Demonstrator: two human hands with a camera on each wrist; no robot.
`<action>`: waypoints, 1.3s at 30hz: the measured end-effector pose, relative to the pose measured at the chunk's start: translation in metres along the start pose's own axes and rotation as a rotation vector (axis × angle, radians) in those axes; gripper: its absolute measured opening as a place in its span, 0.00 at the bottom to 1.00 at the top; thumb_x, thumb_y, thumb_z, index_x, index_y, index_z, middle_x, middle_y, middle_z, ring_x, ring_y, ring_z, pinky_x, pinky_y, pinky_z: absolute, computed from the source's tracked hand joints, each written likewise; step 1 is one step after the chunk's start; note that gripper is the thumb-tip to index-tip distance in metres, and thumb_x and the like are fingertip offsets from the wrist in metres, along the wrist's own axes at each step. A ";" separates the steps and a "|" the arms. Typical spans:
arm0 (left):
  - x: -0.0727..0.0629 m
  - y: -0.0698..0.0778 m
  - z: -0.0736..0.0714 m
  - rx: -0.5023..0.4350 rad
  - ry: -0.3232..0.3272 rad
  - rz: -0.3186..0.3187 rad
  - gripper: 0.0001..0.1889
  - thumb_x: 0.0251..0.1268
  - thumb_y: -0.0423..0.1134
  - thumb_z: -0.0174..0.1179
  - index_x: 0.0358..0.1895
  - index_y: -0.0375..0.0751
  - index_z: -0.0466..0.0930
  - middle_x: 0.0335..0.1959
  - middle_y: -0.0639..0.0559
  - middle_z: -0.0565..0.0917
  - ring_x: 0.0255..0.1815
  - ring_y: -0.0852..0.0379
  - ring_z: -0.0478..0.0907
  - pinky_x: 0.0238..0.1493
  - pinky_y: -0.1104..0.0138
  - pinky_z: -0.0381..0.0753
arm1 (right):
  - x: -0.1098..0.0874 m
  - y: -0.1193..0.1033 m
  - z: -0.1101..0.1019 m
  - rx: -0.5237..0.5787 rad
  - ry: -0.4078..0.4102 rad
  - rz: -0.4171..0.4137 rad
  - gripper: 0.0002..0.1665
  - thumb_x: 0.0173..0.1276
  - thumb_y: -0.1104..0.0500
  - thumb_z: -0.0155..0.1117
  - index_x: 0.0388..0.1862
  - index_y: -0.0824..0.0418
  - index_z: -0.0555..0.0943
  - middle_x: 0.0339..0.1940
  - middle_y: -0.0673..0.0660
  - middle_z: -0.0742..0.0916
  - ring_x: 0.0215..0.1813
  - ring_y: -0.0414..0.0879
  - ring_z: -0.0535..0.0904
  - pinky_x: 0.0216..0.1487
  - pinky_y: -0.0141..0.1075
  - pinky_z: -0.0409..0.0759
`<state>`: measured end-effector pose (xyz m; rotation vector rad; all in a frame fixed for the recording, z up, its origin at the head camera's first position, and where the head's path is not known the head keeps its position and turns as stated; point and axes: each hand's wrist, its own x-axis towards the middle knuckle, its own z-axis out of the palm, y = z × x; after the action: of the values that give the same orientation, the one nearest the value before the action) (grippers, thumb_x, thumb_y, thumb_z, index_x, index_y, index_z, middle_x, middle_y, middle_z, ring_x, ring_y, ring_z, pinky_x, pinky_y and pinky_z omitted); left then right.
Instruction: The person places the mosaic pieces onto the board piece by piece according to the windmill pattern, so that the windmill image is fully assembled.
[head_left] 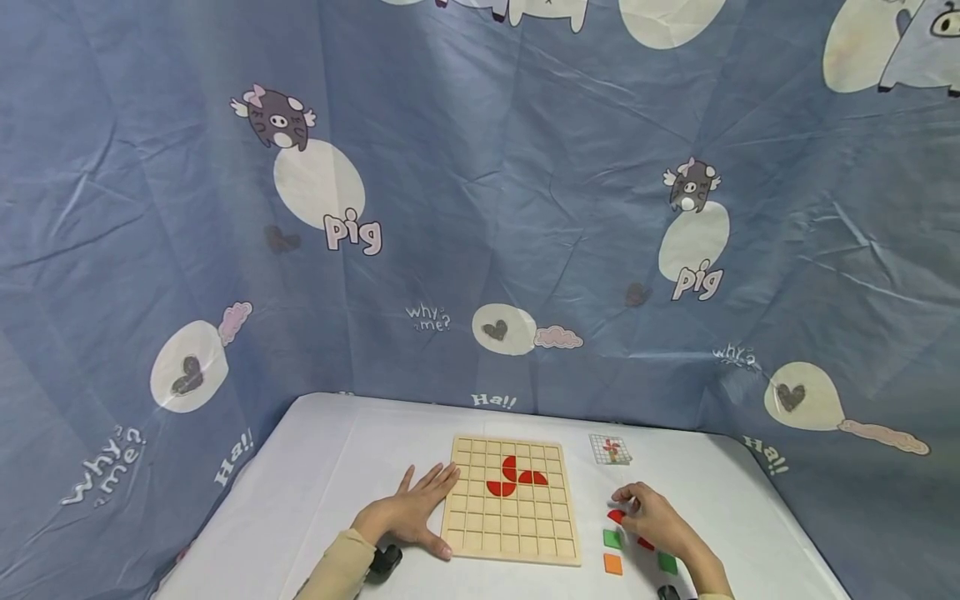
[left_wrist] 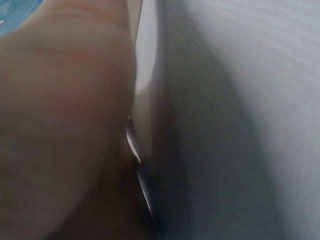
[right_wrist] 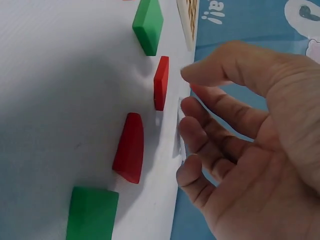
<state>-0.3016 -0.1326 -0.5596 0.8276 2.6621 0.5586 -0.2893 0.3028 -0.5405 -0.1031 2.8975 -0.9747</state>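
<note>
My left hand (head_left: pixel 411 510) lies spread with straight fingers at the left edge of a wooden grid board (head_left: pixel 517 546). Its fingertips meet the frame, and the thumb lies near the lower left corner. Red rounded pieces (head_left: pixel 501 489) sit in the board's upper middle. Over the loose pieces at the right hovers my right hand (right_wrist: pixel 250 130), fingers loosely bent, with a gap between thumb and forefinger. A red piece (right_wrist: pixel 161 82) lies just beyond the thumb tip, apart from it. Another red piece (right_wrist: pixel 130 147) and a green piece (right_wrist: pixel 92 215) lie nearby. Blurred skin fills much of the left wrist view.
A green square (head_left: pixel 612 538) and an orange square (head_left: pixel 612 564) lie right of the board. Behind them is a card (head_left: pixel 610 450) with a printed grid and coloured figure. A blue patterned curtain (head_left: pixel 525 208) rises behind the white table (head_left: pixel 352 442).
</note>
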 end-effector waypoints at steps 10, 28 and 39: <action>0.000 0.000 0.000 0.005 0.000 0.005 0.67 0.38 0.70 0.69 0.78 0.43 0.40 0.80 0.47 0.41 0.81 0.44 0.37 0.74 0.37 0.26 | 0.001 0.007 0.007 -0.016 -0.038 0.000 0.14 0.51 0.69 0.69 0.39 0.60 0.82 0.34 0.52 0.78 0.32 0.44 0.69 0.28 0.31 0.68; 0.002 -0.004 0.003 -0.002 -0.006 -0.005 0.68 0.37 0.72 0.68 0.78 0.44 0.40 0.81 0.49 0.41 0.81 0.46 0.36 0.74 0.39 0.24 | 0.006 0.003 0.011 -0.066 -0.013 0.090 0.13 0.54 0.64 0.73 0.38 0.59 0.81 0.32 0.50 0.80 0.34 0.43 0.72 0.32 0.34 0.73; 0.003 -0.004 0.004 0.011 0.000 -0.016 0.67 0.36 0.73 0.67 0.78 0.46 0.41 0.81 0.50 0.40 0.81 0.46 0.36 0.74 0.39 0.25 | 0.007 0.003 0.017 -0.036 0.024 0.131 0.14 0.56 0.59 0.74 0.35 0.60 0.78 0.28 0.50 0.81 0.30 0.42 0.73 0.26 0.32 0.73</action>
<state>-0.3044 -0.1333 -0.5652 0.8081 2.6718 0.5412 -0.2950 0.2943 -0.5559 0.0958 2.9005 -0.9084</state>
